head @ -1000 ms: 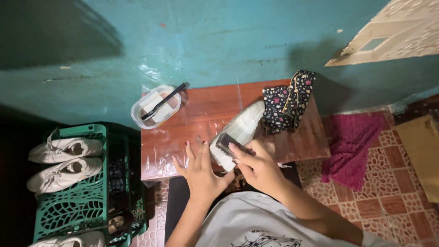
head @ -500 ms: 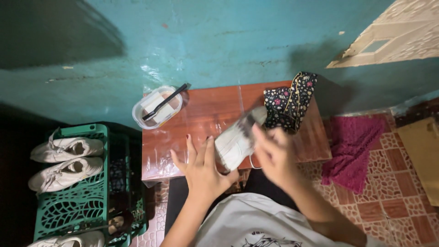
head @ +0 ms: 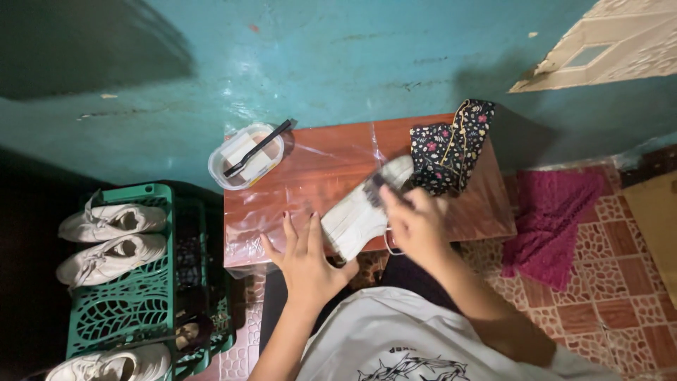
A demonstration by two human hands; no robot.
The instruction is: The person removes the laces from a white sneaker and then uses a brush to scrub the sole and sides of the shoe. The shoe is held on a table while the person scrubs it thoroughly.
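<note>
White leather shoe (head: 356, 219) under flat-spread left hand (head: 308, 257), right hand (head: 416, 224) curled round blurred brush (head: 375, 189).

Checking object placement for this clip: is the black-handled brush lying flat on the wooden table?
No. The black-handled brush rests across the clear plastic container at the table's far left corner, not on the tabletop itself.

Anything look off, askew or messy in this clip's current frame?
Nothing looks spilled or broken. The left hand steadies a white shoe lying on its side across the plastic-covered table, with the right hand on it. The clear tub overhangs the table's far left corner.
</note>
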